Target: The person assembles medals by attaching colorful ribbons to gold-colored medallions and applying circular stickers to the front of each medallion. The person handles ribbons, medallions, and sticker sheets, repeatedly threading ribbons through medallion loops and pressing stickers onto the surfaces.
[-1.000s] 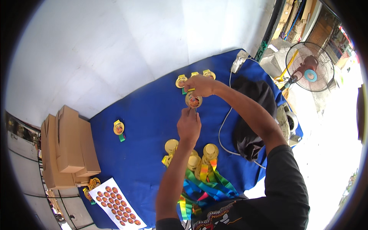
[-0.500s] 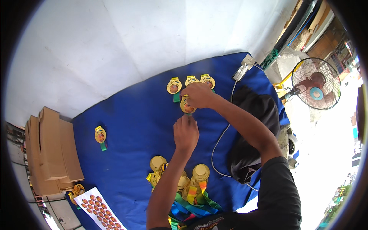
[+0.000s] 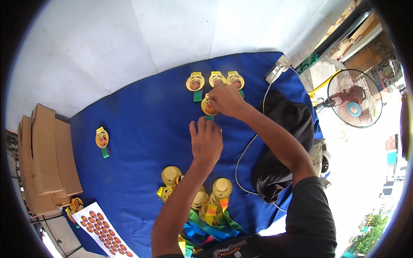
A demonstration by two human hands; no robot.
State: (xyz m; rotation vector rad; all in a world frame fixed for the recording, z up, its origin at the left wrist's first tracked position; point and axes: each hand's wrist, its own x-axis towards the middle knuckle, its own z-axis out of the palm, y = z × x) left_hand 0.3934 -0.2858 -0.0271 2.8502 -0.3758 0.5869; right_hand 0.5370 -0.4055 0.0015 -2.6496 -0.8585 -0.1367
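Note:
A gold medal (image 3: pixel 207 106) with a picture disc in its middle lies on the blue cloth. My right hand (image 3: pixel 226 99) is on its right side, fingers curled and closed at the edge; the hand covers part of the medal. Just below, my left hand (image 3: pixel 207 142) has its fingers stretched and apart, the tips by the medal's short green ribbon (image 3: pixel 209 117). Farther back, three similar medals form a row: a left one (image 3: pixel 195 82), a middle one (image 3: pixel 217 79) partly behind my right hand, and a right one (image 3: pixel 235 80).
Gold medals (image 3: pixel 222 187) with colourful ribbons pile up near me. One medal (image 3: pixel 102 139) lies alone at left, near cardboard boxes (image 3: pixel 45 150) and a sheet of round stickers (image 3: pixel 105 232). A black bag (image 3: pixel 286 142), white cable (image 3: pixel 242 157), power strip (image 3: pixel 275 74) and fan (image 3: pixel 354 99) are at right.
My left hand's fingers have spread from a pinch at the ribbon. My right hand stays at the medal. The whole view has shifted slightly.

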